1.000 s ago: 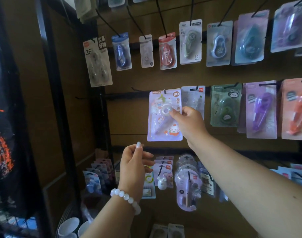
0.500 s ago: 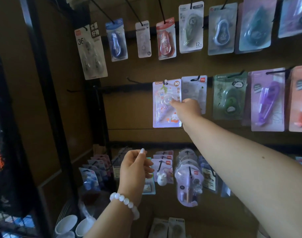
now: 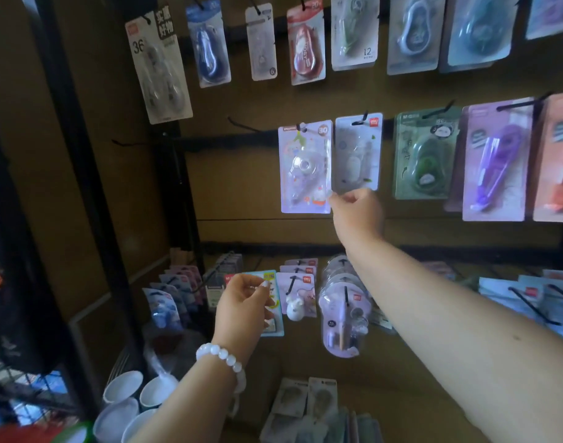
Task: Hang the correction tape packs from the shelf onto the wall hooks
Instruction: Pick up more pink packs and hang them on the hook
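On the middle wall hook (image 3: 301, 126), the pastel pack (image 3: 305, 167) hangs by its top hole. The right hand (image 3: 357, 212) pinches its bottom corner, likely to steady it. The left hand (image 3: 243, 302) waits below with loose fingers, holding nothing.

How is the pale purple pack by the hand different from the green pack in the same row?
The pale purple pack has light, cartoon-printed card and a clear tape case; the green pack is dark green with a green case. The purple pack is narrower and hangs lower; the green one is wider. The right hand is at the purple pack's bottom corner; nothing touches the green pack. Both hang upright from black hooks in the middle row.
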